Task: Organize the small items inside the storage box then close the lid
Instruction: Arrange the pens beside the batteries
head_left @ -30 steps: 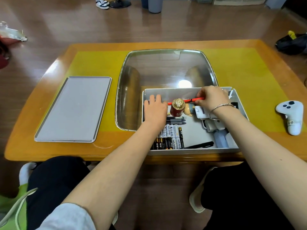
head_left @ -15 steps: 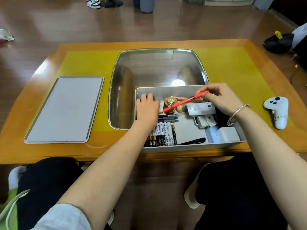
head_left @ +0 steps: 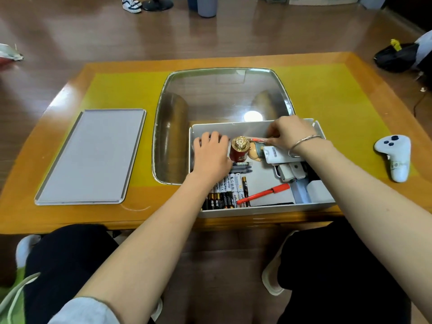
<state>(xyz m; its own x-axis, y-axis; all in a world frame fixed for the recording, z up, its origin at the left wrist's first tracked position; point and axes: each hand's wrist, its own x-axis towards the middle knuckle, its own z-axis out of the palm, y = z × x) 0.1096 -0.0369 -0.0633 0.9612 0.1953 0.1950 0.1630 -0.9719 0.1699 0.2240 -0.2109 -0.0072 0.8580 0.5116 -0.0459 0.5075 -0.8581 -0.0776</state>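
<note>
head view: red pen (head_left: 264, 194) in storage box (head_left: 268, 209), clear of fingers (head_left: 277, 136)

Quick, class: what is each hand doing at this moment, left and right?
Left hand: open, fingers flat inside the storage box, holding nothing.
Right hand: pinching a thin pink pen at the back of the box.

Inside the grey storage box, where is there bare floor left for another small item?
One bare patch of the grey storage box floor lies between the row of batteries, the loose red pen and the white gadgets. The back, around the red gold-capped bottle and both hands, is crowded.
</note>
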